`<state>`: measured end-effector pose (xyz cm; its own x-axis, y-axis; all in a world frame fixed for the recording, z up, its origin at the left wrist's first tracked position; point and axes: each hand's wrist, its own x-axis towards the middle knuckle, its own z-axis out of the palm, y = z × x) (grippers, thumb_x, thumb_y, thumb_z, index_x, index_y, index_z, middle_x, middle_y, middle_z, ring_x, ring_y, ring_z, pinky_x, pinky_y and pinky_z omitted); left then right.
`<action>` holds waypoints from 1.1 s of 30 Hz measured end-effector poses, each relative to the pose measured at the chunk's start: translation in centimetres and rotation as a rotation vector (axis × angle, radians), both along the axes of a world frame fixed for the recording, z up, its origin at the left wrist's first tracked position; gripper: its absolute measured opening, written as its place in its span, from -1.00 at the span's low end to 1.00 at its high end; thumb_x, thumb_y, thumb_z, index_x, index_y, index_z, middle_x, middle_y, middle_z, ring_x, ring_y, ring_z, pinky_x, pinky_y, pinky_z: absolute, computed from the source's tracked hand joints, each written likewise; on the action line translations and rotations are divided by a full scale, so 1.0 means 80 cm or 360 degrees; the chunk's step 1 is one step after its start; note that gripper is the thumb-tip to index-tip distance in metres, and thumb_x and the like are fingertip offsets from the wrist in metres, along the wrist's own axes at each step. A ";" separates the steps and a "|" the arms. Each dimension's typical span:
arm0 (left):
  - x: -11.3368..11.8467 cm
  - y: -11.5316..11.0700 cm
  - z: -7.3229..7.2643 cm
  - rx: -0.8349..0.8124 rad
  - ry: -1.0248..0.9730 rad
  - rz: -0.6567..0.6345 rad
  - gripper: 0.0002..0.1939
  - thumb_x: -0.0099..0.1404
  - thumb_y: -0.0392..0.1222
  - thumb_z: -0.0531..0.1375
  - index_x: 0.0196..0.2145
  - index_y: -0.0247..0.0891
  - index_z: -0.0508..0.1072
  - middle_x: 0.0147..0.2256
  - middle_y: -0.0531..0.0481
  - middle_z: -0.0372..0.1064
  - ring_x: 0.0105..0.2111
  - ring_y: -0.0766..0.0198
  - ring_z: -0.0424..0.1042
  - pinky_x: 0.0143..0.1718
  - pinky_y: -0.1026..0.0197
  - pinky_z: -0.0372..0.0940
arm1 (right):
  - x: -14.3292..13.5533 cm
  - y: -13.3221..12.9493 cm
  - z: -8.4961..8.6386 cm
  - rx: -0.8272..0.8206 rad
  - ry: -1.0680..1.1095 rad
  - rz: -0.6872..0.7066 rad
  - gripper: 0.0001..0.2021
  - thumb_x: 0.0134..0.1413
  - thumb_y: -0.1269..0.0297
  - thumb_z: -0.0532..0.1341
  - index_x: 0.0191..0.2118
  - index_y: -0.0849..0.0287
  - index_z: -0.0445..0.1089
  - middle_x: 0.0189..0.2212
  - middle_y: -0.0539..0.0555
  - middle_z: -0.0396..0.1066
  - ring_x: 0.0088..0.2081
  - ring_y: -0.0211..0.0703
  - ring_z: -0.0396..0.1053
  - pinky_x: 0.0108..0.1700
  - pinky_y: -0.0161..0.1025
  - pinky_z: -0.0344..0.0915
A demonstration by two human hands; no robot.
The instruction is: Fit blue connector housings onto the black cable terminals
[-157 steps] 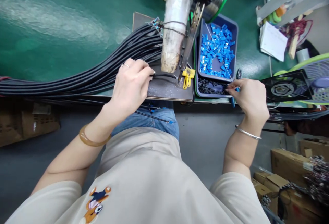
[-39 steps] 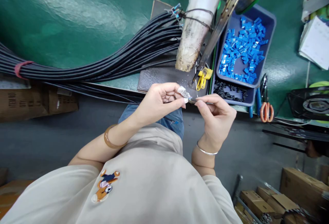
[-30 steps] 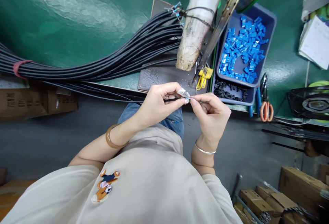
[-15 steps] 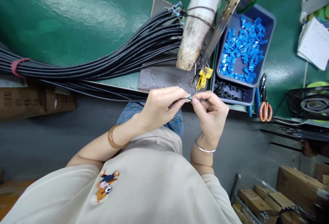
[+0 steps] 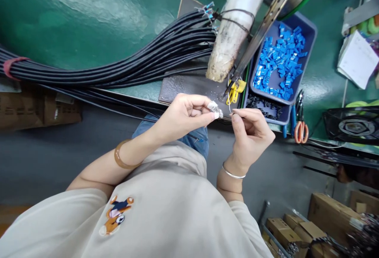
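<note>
We've got our left hand [image 5: 185, 118] and right hand [image 5: 250, 135] both pinched shut, can't tell on what, with the thin white strand [image 5: 229, 101] nearer the right, heading toward 12 o'clock from just beside those fingertips.

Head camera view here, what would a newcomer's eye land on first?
Probably the heap of bright blue pieces in the tray on the right. Next, the thick bundle of black cables sweeping in from the left across the green table. Then the left hand and right hand, close together near the table's front edge, below the pale wrapped cylinder.
</note>
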<state>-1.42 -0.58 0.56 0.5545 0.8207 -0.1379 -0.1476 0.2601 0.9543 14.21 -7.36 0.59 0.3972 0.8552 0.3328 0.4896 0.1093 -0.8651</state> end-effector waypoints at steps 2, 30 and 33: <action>0.003 -0.001 -0.002 0.0012 -0.0004 0.0014 -0.92 0.17 -0.30 0.27 -0.46 -0.34 0.47 -0.59 0.10 0.28 -0.61 0.52 0.21 -0.61 0.45 0.17 | 0.001 0.000 0.003 -0.0023 0.0001 0.0019 -0.97 0.09 0.31 0.32 -0.31 0.06 0.51 -0.38 0.00 0.42 -0.39 -0.31 0.36 -0.45 -0.29 0.23; 0.007 -0.010 -0.017 0.0563 0.0182 0.0200 -0.89 0.28 -0.25 0.21 -0.39 -0.32 0.39 -0.53 0.09 0.24 -0.54 0.48 0.18 -0.52 0.39 0.17 | -0.023 0.004 -0.013 0.0044 0.0213 -0.0080 -0.96 0.06 0.35 0.34 -0.32 0.07 0.52 -0.37 -0.04 0.47 -0.43 -0.38 0.36 -0.50 -0.34 0.15; 0.007 -0.010 -0.019 0.0616 0.0155 0.0220 -0.90 0.28 -0.27 0.21 -0.38 -0.33 0.39 -0.53 0.10 0.23 -0.55 0.49 0.17 -0.54 0.40 0.14 | -0.022 0.004 -0.015 0.0015 0.0232 -0.0067 -0.98 0.06 0.33 0.34 -0.33 0.09 0.51 -0.38 -0.03 0.46 -0.41 -0.37 0.37 -0.49 -0.34 0.19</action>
